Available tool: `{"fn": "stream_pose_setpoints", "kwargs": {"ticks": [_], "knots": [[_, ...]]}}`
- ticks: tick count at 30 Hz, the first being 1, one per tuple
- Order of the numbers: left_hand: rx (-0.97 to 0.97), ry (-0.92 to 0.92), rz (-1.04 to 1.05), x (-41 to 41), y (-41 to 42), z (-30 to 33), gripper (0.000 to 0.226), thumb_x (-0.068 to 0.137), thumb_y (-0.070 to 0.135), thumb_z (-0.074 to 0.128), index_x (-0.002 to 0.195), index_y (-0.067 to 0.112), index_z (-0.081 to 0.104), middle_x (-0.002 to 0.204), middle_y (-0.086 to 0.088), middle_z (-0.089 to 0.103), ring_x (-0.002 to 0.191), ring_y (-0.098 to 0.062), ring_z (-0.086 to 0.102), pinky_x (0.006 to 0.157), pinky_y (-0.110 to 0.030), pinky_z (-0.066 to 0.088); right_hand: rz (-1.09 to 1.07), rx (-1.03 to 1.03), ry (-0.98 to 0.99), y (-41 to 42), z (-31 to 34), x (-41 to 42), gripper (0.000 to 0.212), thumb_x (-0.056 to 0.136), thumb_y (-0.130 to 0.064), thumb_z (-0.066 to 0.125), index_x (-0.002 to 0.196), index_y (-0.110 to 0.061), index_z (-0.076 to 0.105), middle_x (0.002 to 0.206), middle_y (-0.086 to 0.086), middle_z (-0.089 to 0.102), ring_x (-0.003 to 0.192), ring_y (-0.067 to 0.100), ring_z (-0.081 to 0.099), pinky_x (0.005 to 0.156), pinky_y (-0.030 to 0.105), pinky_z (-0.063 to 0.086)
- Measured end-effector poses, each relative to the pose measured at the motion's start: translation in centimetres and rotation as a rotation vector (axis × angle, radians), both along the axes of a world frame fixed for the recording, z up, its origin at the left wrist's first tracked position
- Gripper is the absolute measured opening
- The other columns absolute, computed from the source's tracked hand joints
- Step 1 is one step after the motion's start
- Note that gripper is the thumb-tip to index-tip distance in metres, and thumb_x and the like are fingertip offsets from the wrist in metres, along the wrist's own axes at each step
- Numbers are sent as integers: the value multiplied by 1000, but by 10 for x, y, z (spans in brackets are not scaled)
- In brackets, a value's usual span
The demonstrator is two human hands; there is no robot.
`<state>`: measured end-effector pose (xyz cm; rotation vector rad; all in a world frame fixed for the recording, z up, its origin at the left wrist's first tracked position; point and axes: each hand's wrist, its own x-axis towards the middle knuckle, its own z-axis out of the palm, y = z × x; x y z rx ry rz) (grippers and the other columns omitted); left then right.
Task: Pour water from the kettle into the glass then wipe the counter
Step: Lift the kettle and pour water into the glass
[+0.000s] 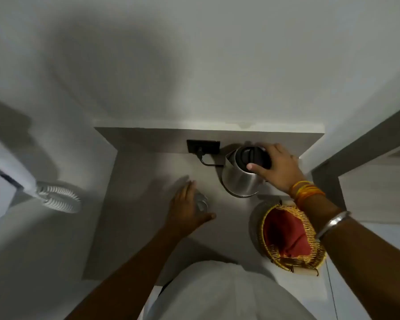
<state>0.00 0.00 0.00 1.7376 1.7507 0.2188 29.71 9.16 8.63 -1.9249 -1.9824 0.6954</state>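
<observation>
The right hand (277, 167) closes over the steel kettle (243, 179): probably heavy, smooth; its handle is safer. The left hand (187, 209) wraps the fragile glass (201, 202) beside it.

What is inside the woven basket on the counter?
A red cloth fills the yellow woven basket. Anything beneath the cloth is hidden, and the right forearm covers the basket's upper right rim.

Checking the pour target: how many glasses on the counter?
1. The glass stands on the counter under the left hand, left of the kettle. The basket may hide others.
</observation>
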Motion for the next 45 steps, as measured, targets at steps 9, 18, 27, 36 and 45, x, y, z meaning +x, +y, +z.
{"fn": "stream_pose_setpoints", "kwargs": {"ticks": [9,18,27,36,45], "knots": [[-124,-200,157,-12,-9,-26,112,63,21,101,157,13,41,157,-7,52,144,-25,49,117,-28,36,182,-208,198,25,-14,48,80,78,-11,88,149,-25,54,135,7,69,122,30,63,107,58,48],[-67,-382,285,-18,-14,-35,82,61,19,99,115,59,53,111,44,65,102,21,62,85,-3,45,209,-201,374,33,5,27,62,82,-4,83,140,-16,64,116,2,74,105,20,70,97,53,57],[10,-359,326,-18,5,-21,80,55,39,97,121,46,53,119,15,70,107,-9,67,88,-27,55,548,-103,174,45,74,-35,51,70,-22,94,118,-26,78,104,-9,78,94,10,72,89,36,57],[65,-311,275,-7,7,-12,88,56,41,101,132,31,57,121,9,70,105,-10,67,84,-28,57,739,-118,-124,43,110,-91,45,68,-39,92,111,-28,80,104,-9,79,91,13,72,83,35,58],[63,-282,282,-4,2,-5,86,53,38,101,129,28,61,112,15,69,96,-6,66,74,-5,42,741,-193,-338,39,121,-116,40,67,-38,92,103,-25,79,94,-5,76,86,17,70,80,39,61]]}}
